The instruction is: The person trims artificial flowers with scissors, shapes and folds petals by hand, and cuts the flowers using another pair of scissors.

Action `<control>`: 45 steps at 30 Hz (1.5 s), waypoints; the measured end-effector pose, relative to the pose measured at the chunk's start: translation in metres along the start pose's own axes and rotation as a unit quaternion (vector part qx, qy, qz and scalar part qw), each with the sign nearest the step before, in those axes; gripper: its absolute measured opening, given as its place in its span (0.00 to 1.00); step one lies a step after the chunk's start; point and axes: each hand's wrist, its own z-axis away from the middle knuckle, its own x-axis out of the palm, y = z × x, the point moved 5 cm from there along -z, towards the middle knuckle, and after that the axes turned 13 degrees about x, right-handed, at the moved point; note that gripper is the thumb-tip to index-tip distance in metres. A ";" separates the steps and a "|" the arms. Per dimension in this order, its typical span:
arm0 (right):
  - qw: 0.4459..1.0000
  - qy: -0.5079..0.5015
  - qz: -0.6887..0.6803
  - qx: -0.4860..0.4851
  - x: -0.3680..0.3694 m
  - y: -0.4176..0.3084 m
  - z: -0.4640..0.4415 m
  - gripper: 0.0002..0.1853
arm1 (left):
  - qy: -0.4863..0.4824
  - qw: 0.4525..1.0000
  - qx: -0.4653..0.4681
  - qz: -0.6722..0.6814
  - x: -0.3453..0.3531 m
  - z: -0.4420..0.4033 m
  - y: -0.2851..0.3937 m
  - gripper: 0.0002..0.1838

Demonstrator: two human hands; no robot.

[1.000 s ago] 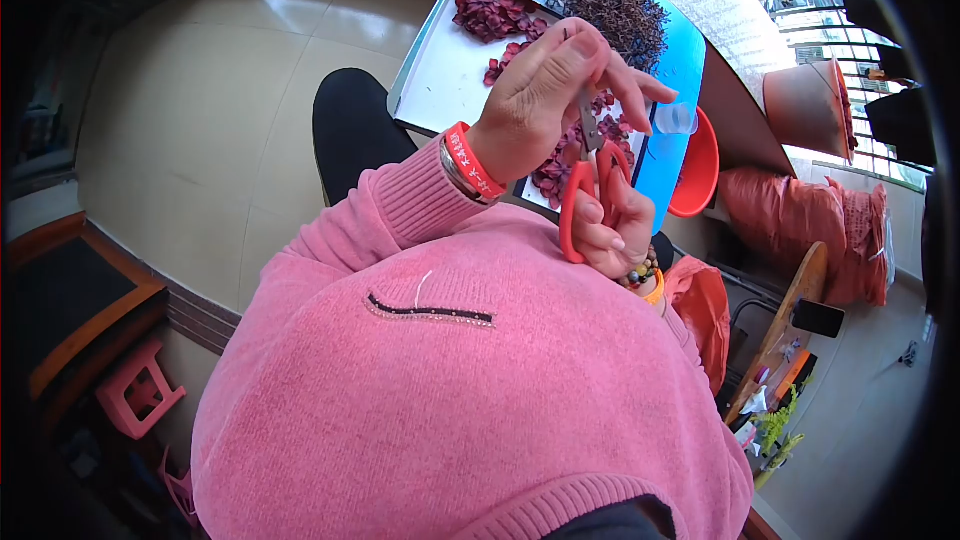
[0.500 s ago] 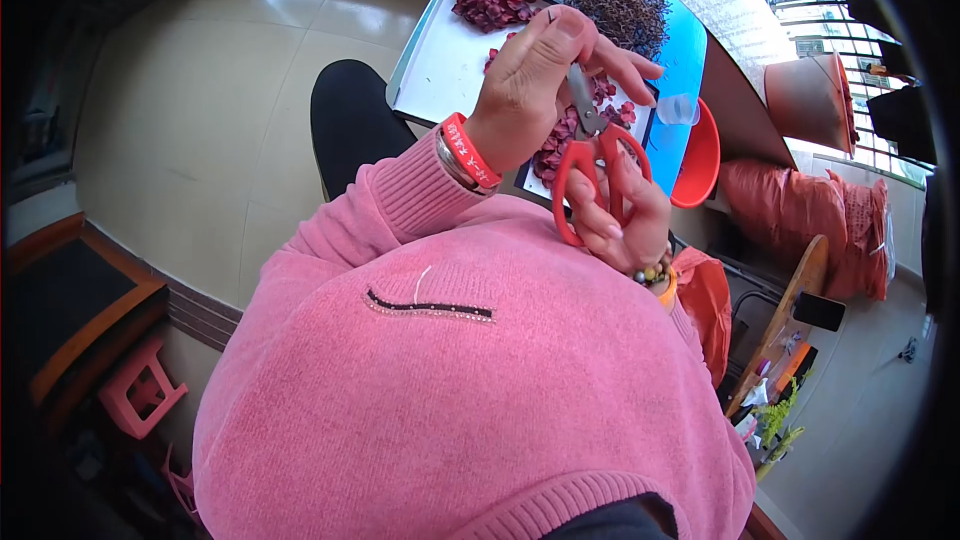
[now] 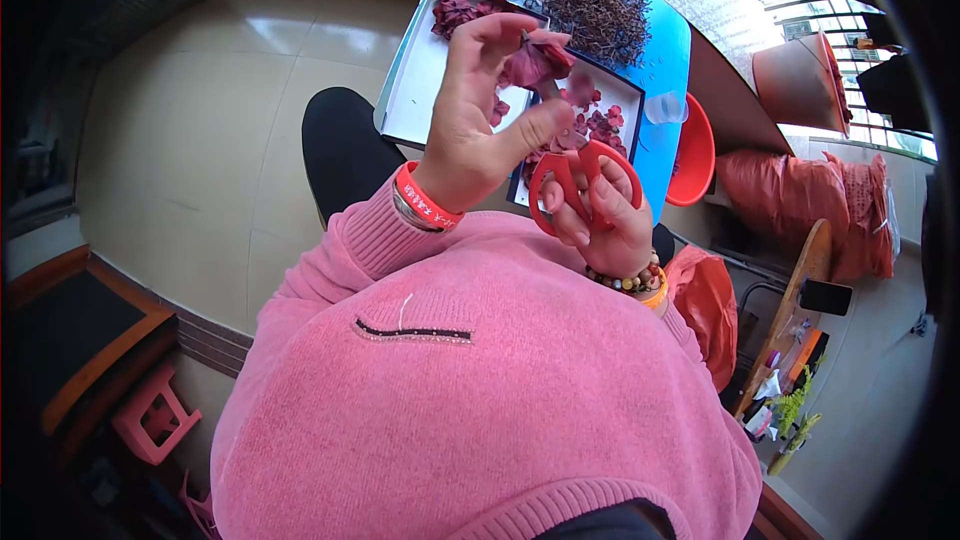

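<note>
My left hand [image 3: 478,105], with a red wristband, is raised over the trays. Its curled fingers hold a dark red flower [image 3: 538,62], and the thumb stands apart below it. Red-handled scissors [image 3: 630,172] are in my right hand [image 3: 615,225], fingers through the loops. Their blades point up toward the flower and are partly hidden behind my left thumb. Beneath both hands lie white trays with dark rims [image 3: 408,90], holding dark red flowers [image 3: 606,126] and a heap of them [image 3: 455,16] at the far left.
A tangled pile of dark dried stems [image 3: 585,0] covers the back of the blue table [image 3: 672,50]. To the right are a clear plastic cup [image 3: 664,108], a red basin [image 3: 696,155] and a large bucket [image 3: 800,88]. A black seat [image 3: 345,145] stands left of the table.
My left hand has shifted left and turned, bringing the flower into sight. My right hand with the scissors has moved slightly left and down.
</note>
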 end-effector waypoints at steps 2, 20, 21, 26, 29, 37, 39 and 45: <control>0.999 0.012 0.023 -0.020 0.000 0.000 0.000 0.20 | 0.002 0.998 0.031 -0.062 -0.007 0.003 -0.002 0.25; 0.862 0.149 0.418 -0.246 0.002 -0.009 0.022 0.18 | -0.139 0.824 0.259 -0.485 -0.010 0.007 0.022 0.10; 0.840 0.157 0.448 -0.262 0.003 -0.010 0.023 0.19 | -0.148 0.821 0.259 -0.487 -0.010 0.008 0.021 0.10; 0.754 0.156 0.546 -0.332 0.014 -0.016 0.024 0.23 | -0.175 0.781 0.251 -0.544 -0.008 0.008 0.020 0.11; 0.738 0.158 0.555 -0.350 0.016 -0.017 0.024 0.25 | -0.173 0.779 0.252 -0.548 -0.006 0.008 0.019 0.10; 0.702 0.171 0.598 -0.348 0.018 -0.020 0.024 0.25 | -0.174 0.761 0.274 -0.562 -0.012 0.011 0.014 0.07; 0.674 0.173 0.620 -0.362 0.016 -0.021 0.024 0.23 | -0.187 0.750 0.268 -0.576 -0.014 0.013 0.013 0.06; 0.907 0.123 0.361 -0.179 0.001 -0.009 0.016 0.15 | -0.078 0.862 0.232 -0.444 -0.029 0.024 -0.005 0.07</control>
